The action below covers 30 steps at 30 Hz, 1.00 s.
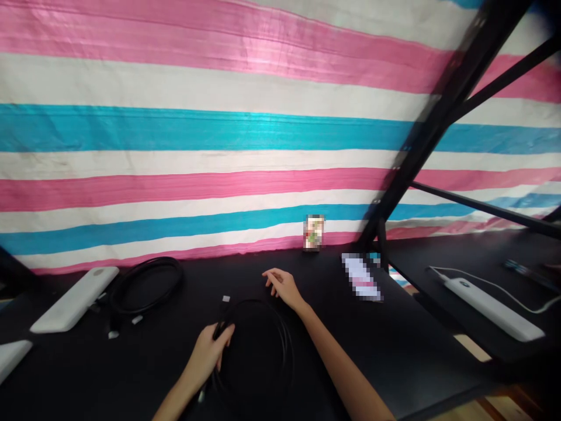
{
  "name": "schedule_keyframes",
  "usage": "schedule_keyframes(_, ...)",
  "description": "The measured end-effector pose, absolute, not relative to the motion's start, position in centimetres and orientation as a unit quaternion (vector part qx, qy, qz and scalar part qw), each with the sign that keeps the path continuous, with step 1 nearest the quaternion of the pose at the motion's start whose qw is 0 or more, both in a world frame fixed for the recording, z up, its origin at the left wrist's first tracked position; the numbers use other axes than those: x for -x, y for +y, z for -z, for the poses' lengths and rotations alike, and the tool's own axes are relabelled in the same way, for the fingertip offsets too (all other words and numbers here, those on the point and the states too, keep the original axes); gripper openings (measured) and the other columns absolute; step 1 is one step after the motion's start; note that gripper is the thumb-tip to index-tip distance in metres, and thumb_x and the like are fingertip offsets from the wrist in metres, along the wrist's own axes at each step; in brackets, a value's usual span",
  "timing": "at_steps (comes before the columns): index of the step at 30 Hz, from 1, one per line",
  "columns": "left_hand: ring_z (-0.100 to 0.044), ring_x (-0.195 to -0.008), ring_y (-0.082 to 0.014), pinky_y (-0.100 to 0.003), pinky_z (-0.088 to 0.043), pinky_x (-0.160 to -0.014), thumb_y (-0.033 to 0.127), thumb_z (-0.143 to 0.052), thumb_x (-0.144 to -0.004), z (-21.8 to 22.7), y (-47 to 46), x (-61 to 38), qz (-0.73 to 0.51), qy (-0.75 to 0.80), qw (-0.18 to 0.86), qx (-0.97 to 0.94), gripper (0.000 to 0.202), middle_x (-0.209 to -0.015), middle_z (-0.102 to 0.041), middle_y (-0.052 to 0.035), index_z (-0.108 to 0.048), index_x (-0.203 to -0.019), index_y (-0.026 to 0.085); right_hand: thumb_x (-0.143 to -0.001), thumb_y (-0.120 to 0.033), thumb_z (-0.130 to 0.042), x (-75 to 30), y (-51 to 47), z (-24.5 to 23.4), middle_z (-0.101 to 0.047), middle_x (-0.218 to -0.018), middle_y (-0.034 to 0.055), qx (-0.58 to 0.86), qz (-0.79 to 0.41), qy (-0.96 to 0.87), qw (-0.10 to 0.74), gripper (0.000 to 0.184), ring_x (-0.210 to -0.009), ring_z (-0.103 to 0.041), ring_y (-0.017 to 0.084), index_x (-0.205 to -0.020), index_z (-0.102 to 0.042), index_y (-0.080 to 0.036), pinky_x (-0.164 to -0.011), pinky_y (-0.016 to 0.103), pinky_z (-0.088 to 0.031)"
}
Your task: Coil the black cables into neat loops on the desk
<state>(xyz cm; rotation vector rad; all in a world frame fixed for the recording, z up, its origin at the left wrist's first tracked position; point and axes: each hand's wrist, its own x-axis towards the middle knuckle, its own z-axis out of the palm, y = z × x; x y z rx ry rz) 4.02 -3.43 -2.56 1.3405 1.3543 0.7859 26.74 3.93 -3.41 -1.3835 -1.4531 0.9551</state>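
Observation:
A coiled black cable lies on the black table right in front of me, with a silver plug at its far end. My left hand is closed around the left side of the coil, pinching the cable. My right hand rests on the table just beyond the coil, fingers spread and touching the surface, holding nothing.
A second coiled black cable and a white power bank lie at the left. Another white power bank with a white wire sits on the adjoining table at right. A black metal frame rises at right; a striped tarp hangs behind.

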Motion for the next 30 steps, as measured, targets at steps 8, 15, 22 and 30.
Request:
schedule_keyframes(8,-0.038,-0.025,-0.0128,-0.024,-0.028,-0.033,0.061,-0.053,-0.064,2.7,-3.6,-4.5,-0.352,0.595,0.475,-0.545,0.043,-0.029,-0.039,0.0074,-0.053,-0.065,0.019,-0.083,-0.032,-0.045,-26.7,3.5,3.1,-0.067,-0.064,-0.0018,0.595,-0.273,-0.669,0.352,0.027,-0.057,-0.059,0.012,-0.080,-0.070,-0.023,-0.055,0.021,-0.040)
schedule_keyframes(15,-0.037,-0.029,-0.0117,-0.025,-0.032,-0.038,0.064,-0.056,-0.062,2.1,-3.3,-4.0,-0.422,0.589,0.464,-0.509,0.045,-0.029,-0.038,0.0060,-0.048,-0.052,0.020,-0.082,-0.032,-0.047,-26.5,3.6,3.0,-0.067,-0.061,-0.0031,0.613,-0.232,-0.679,0.330,0.026,-0.058,-0.060,0.014,-0.078,-0.071,-0.025,-0.056,0.022,-0.036)
schedule_keyframes(22,-0.034,-0.030,-0.0096,-0.024,-0.029,-0.038,0.064,-0.056,-0.061,1.8,-3.8,-4.2,-0.425,0.584,0.465,-0.512,0.049,-0.031,-0.034,0.0059,-0.037,-0.044,0.022,-0.083,-0.037,-0.046,-26.7,4.0,3.7,-0.065,-0.061,-0.0013,0.589,-0.287,-0.657,0.372,0.027,-0.051,-0.056,0.013,-0.082,-0.069,-0.023,-0.051,0.023,-0.039)
schedule_keyframes(30,-0.040,-0.035,-0.0119,-0.024,-0.030,-0.037,0.061,-0.054,-0.063,2.5,-4.1,-4.5,-0.380,0.584,0.468,-0.544,0.044,-0.040,-0.042,0.0039,-0.051,-0.053,0.018,-0.082,-0.041,-0.040,-30.4,6.4,4.1,-0.060,-0.078,0.0045,0.665,-0.162,-0.467,0.561,0.036,-0.069,-0.057,0.017,-0.103,-0.058,-0.018,-0.059,0.027,-0.045)
